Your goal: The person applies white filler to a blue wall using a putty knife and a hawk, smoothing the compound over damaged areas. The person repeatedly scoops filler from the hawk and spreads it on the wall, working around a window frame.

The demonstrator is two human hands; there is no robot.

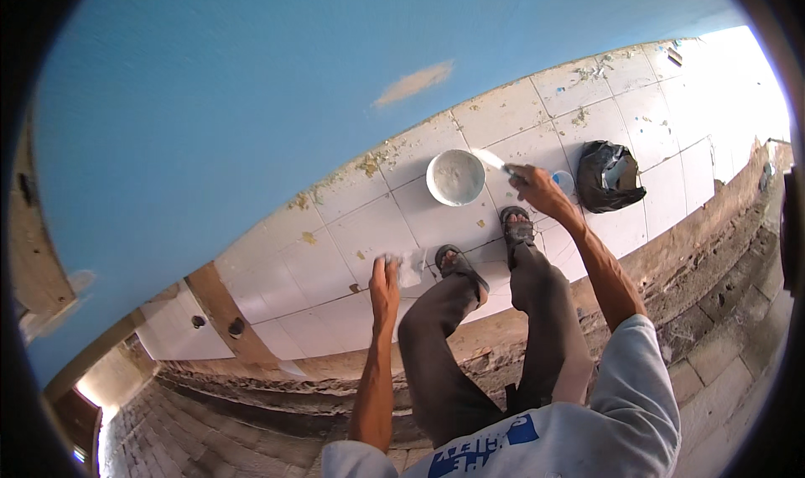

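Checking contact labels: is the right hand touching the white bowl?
Apart. The head view shows the right hand holding a flat tool whose blade reaches the white bowl rim; bare tile shows between hand and bowl.

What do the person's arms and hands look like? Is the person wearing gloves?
No gloves: both the left hand and the right hand are bare. The forearms are bare too. Short pale grey sleeves of a T-shirt with blue printing cover only the upper arms.

Place: room under renovation, I'd say a home.
Wall: blue wall (251,84), patched spots.
Floor: white tiles (352,226), plaster-spattered.
Edge: raw brick ledge (704,251).
Gear: white bucket (455,177).
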